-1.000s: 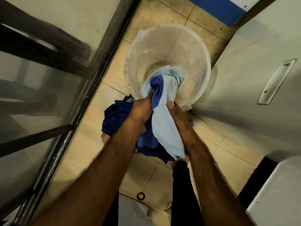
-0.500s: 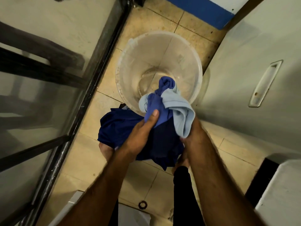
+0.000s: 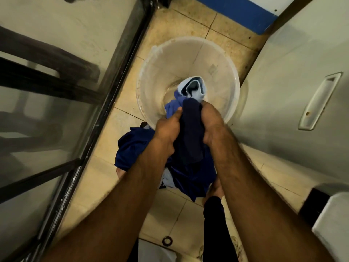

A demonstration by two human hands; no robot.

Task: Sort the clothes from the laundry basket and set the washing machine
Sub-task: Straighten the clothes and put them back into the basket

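Landmark: the translucent bucket [image 3: 188,53] standing on the tiled floor [image 3: 105,178]; every place below is given relative to it.
Floor ring: a small dark ring [image 3: 167,240] lies on the tiles, well on the near side of the bucket.
Trouser leg: a dark trouser leg [image 3: 214,224] stands on the near side of the bucket, below the right forearm.
Blue heap: a pile of dark blue cloth [image 3: 132,146] lies on the floor just at the bucket's near rim, spreading toward the viewer and partly hidden under both forearms.
Left hand: the left hand [image 3: 166,127] is clenched around the cloth bundle, at the bucket's near rim.
Right hand: the right hand [image 3: 211,121] is likewise clenched on the same bundle, just beside the left hand, also over the near rim.
Held bundle: a bunched roll of navy cloth [image 3: 190,133] is squeezed between the two hands; its long axis runs from the heap near the viewer up and away, pointing into the bucket.
Bundle tip: a light blue garment [image 3: 192,89] forms the far end, curled inside the bucket over its bottom.
Glass door: a dark-framed glass door [image 3: 56,114] runs along the bucket's left.
Cabinet: a pale cabinet [image 3: 283,101] with a recessed handle [image 3: 319,101] stands just right of the bucket.
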